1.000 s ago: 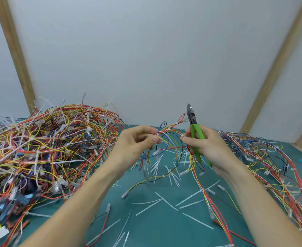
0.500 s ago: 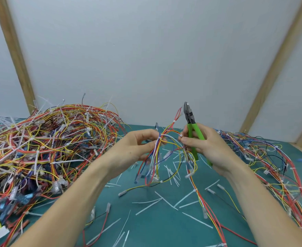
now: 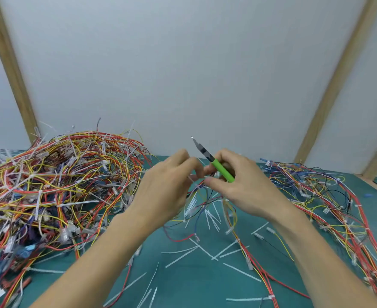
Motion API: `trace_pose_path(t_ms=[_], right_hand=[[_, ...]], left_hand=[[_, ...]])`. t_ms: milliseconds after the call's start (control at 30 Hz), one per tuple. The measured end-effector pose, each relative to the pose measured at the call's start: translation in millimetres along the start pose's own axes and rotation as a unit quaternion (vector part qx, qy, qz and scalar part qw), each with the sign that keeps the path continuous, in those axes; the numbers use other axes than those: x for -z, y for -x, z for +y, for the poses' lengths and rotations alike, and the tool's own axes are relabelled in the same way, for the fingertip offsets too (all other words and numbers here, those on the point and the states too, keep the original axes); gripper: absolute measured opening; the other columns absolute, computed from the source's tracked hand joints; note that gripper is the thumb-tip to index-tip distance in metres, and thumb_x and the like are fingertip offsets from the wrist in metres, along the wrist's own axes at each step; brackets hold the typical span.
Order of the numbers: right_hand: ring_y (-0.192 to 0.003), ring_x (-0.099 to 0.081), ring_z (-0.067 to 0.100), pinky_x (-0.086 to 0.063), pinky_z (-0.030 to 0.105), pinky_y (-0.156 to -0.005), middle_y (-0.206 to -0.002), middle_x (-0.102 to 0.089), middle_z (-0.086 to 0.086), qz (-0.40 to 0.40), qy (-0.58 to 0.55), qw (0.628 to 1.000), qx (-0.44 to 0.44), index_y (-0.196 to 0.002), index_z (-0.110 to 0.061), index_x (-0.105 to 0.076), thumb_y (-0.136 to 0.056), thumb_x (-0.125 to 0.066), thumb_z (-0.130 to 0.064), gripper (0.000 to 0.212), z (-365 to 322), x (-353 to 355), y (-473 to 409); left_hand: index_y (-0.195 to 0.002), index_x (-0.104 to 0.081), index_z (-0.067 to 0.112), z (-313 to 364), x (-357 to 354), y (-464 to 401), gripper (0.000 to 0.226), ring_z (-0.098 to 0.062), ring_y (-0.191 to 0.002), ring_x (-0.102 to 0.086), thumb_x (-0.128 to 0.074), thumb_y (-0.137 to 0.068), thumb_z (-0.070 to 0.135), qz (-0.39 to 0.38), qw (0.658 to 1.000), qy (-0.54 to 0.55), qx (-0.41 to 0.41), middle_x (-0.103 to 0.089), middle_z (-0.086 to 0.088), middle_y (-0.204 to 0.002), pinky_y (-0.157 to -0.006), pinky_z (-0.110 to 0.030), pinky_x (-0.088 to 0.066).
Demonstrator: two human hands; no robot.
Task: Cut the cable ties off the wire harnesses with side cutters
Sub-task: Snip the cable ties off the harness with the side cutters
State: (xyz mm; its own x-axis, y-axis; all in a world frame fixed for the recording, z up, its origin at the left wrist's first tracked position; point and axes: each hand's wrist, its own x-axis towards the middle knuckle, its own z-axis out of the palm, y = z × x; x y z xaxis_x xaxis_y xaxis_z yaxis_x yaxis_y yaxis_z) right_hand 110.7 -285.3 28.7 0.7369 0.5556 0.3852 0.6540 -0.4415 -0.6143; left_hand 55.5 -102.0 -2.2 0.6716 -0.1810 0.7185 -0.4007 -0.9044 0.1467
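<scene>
**Two hands, one cutter, two wire heaps on a green counter**

Two bare hands meet above the middle of the counter. The right hand is curled round one pair of side cutters, whose bright green handles run through the palm while the slim grey metal nose points toward 11 o'clock, clear of the fingers. The left hand, at 9 o'clock from the right and almost touching it, has its fingers bent and pinching at the top of a held harness; the frame is blurred there, so whether a tie is caught between the fingertips cannot be told. That harness hangs below both hands as a loose fan of thin red, yellow, blue and black wires with small pale connectors at the ends.

Two heaps flank it. A large tangled mound of harnesses sits at 9 o'clock, bristling with white ties. A flatter, looser spread of harnesses lies at 3 o'clock.

Many cut tie tails, too many to count, lie scattered at 6 o'clock: thin, straight, white plastic strips.

The counter has a smooth teal mat. Behind it stands a plain pale wall with three slanting light wooden battens.
</scene>
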Motion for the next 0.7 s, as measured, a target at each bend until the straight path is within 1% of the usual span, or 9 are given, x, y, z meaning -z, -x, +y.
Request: trace_pose_path(t_ms=[67, 200, 300, 367, 400, 467, 533, 633, 700], right_hand=[[-0.069, -0.062, 0.012, -0.050, 0.032, -0.069, -0.083, -0.073, -0.009, -0.031, -0.022, 0.999, -0.028, -0.085, -0.023, -0.059, -0.088, -0.080, -0.021, 0.021, 5.5, 0.0, 0.2], [-0.061, -0.056, -0.001, -0.041, 0.013, -0.062, -0.075, -0.068, -0.010, -0.062, -0.092, 0.994, -0.023, -0.088, -0.014, -0.060, -0.088, -0.080, -0.012, 0.021, 9.5, -9.0, -2.1], [-0.064, -0.055, 0.004, -0.043, 0.016, -0.066, -0.081, -0.068, -0.005, -0.006, -0.137, 0.990, -0.033, -0.090, -0.009, -0.056, -0.088, -0.078, -0.006, 0.023, 14.0, -17.1, -4.6], [-0.063, -0.052, 0.006, -0.044, 0.016, -0.065, -0.081, -0.067, -0.005, 0.033, -0.161, 0.986, -0.039, -0.089, -0.012, -0.052, -0.089, -0.077, -0.004, 0.025, 18.1, -17.9, -5.4], [-0.062, -0.052, 0.007, -0.043, 0.015, -0.064, -0.081, -0.068, -0.005, 0.052, -0.168, 0.984, -0.039, -0.089, -0.014, -0.051, -0.089, -0.076, -0.004, 0.027, 20.1, -17.8, -5.7], [-0.064, -0.055, 0.009, -0.045, 0.018, -0.066, -0.083, -0.069, -0.004, 0.095, -0.167, 0.981, -0.034, -0.087, -0.020, -0.051, -0.090, -0.076, -0.006, 0.029, 23.7, -18.3, -5.8], [-0.071, -0.062, 0.013, -0.051, 0.025, -0.072, -0.085, -0.070, -0.005, 0.135, -0.159, 0.978, -0.030, -0.085, -0.023, -0.052, -0.090, -0.076, -0.009, 0.029, 24.7, -22.2, -5.5], [-0.073, -0.065, 0.016, -0.055, 0.037, -0.074, -0.083, -0.070, -0.009, 0.161, -0.111, 0.980, -0.039, -0.086, -0.021, -0.056, -0.089, -0.078, -0.018, 0.023, 21.0, -31.0, -3.5], [-0.071, -0.066, 0.015, -0.055, 0.037, -0.071, -0.080, -0.071, -0.010, 0.150, -0.069, 0.985, -0.046, -0.086, -0.023, -0.061, -0.088, -0.080, -0.027, 0.020, 17.4, -28.8, -3.8]], left_hand=[[-0.098, -0.064, 0.026, -3.2, -1.0, 1.5, 0.007, -0.019, -0.075, -0.059, -0.064, -0.094, 0.020, 0.053, 0.996, 0.034, 0.064, -0.054, 0.009, -0.087, -0.060, -0.040, -0.047], [-0.093, -0.065, 0.028, -11.8, -4.1, -2.7, 0.007, -0.016, -0.058, -0.056, -0.058, -0.095, 0.030, 0.136, 0.951, 0.177, 0.214, -0.065, 0.007, -0.069, -0.055, -0.036, -0.046], [-0.085, -0.071, 0.020, -15.5, -7.4, -7.3, 0.027, -0.023, -0.057, -0.058, -0.050, -0.101, 0.018, 0.040, 0.907, 0.299, 0.295, -0.072, 0.002, -0.070, -0.058, -0.031, -0.047], [-0.078, -0.077, 0.017, -16.6, -5.1, -8.2, 0.044, -0.009, -0.058, -0.058, -0.042, -0.105, 0.023, -0.027, 0.873, 0.346, 0.344, -0.073, 0.005, -0.069, -0.060, -0.017, -0.044], [-0.077, -0.079, 0.018, -18.2, -3.6, -7.7, 0.046, -0.001, -0.060, -0.057, -0.044, -0.105, 0.030, -0.062, 0.874, 0.339, 0.341, -0.073, 0.010, -0.069, -0.061, -0.010, -0.041], [-0.085, -0.080, 0.026, -20.6, -3.0, -5.9, 0.031, 0.001, -0.069, -0.059, -0.058, -0.099, 0.042, -0.125, 0.893, 0.325, 0.286, -0.074, 0.008, -0.079, -0.071, -0.013, -0.041], [-0.094, -0.078, 0.025, -18.6, -5.6, -4.0, 0.017, 0.002, -0.071, -0.063, -0.068, -0.095, 0.038, -0.152, 0.886, 0.364, 0.245, -0.075, 0.008, -0.081, -0.070, -0.011, -0.043], [-0.090, -0.077, 0.015, -16.0, -18.0, -0.1, 0.013, -0.003, -0.057, -0.058, -0.071, -0.093, 0.025, -0.068, 0.861, 0.411, 0.292, -0.070, 0.006, -0.064, -0.056, -0.010, -0.040], [-0.085, -0.078, 0.017, -17.5, -21.9, 1.7, 0.011, -0.005, -0.054, -0.049, -0.073, -0.091, 0.024, -0.023, 0.866, 0.390, 0.312, -0.065, 0.006, -0.060, -0.053, -0.016, -0.037]])
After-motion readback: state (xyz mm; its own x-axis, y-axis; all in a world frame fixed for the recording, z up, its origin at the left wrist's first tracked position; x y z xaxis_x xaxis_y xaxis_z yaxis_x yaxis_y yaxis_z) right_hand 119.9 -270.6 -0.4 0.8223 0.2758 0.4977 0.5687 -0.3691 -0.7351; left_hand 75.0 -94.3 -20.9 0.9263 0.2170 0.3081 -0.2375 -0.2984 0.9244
